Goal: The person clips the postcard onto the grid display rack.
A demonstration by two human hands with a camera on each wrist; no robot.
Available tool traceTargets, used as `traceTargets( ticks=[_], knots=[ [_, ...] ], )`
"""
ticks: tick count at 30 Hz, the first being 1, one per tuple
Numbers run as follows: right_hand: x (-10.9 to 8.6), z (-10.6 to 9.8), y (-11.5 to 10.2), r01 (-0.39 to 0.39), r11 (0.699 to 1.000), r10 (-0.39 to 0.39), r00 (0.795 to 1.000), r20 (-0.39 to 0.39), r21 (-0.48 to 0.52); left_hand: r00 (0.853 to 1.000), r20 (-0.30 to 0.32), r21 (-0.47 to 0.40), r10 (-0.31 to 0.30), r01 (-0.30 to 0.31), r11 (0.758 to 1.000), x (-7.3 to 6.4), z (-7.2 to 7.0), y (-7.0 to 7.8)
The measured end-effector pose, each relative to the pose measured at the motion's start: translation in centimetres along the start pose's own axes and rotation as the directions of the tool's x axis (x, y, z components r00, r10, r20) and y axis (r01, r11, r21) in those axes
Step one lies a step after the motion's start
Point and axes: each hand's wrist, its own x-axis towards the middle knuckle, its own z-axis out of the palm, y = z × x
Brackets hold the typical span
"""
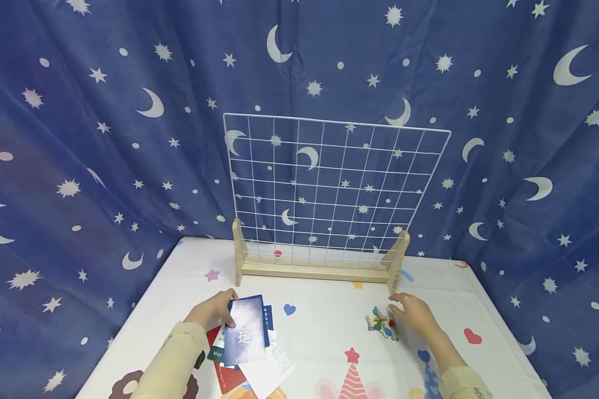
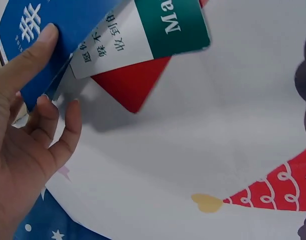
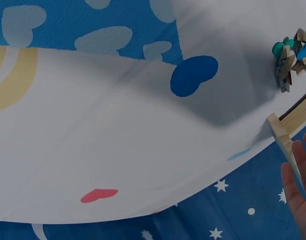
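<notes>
My left hand pinches a blue card with white lettering at its edge, the thumb on top and fingers beneath in the left wrist view. Under and around it lie more cards: a white card, a red card and a green-and-white card marked "Ma…". On the right, a small heap of wooden clothespins with coloured ornaments lies on the table. Beside that heap my right hand hovers with relaxed fingers and holds nothing.
A white wire grid stands upright in a wooden base at the back of the table. The white tablecloth carries printed hearts, stars and party hats. Behind and along both sides hangs a blue curtain with moons and stars.
</notes>
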Motion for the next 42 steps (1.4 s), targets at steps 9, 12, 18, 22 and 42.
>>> traceTargets(
  ticks=[9,12,18,22,42],
  knots=[
    [0.4,-0.4,0.1,0.027,1.0,-0.028,0.999,-0.037,-0.01,0.997,-0.065,-0.162,0.03,-0.04,0.986,-0.3,-0.2,-0.9],
    [0.4,-0.5,0.1,0.039,0.999,-0.04,0.998,-0.041,-0.008,0.997,-0.079,-0.261,-0.005,-0.016,0.965,-0.5,0.1,-0.9],
    [0.5,-0.3,0.1,0.057,0.998,-0.057,0.998,-0.038,-0.009,0.995,-0.031,-0.531,-0.093,0.062,0.845,-0.8,1.1,-1.1],
    [0.5,0.1,0.3,0.054,0.999,-0.054,0.998,-0.025,-0.006,0.995,0.012,-0.673,-0.098,0.08,0.736,-1.0,1.7,-1.1],
    [0.0,1.9,-0.5,-0.025,1.0,0.024,0.998,0.057,0.018,0.95,-0.06,-0.834,-0.307,0.121,0.538,-2.3,4.3,1.2]
  ],
)
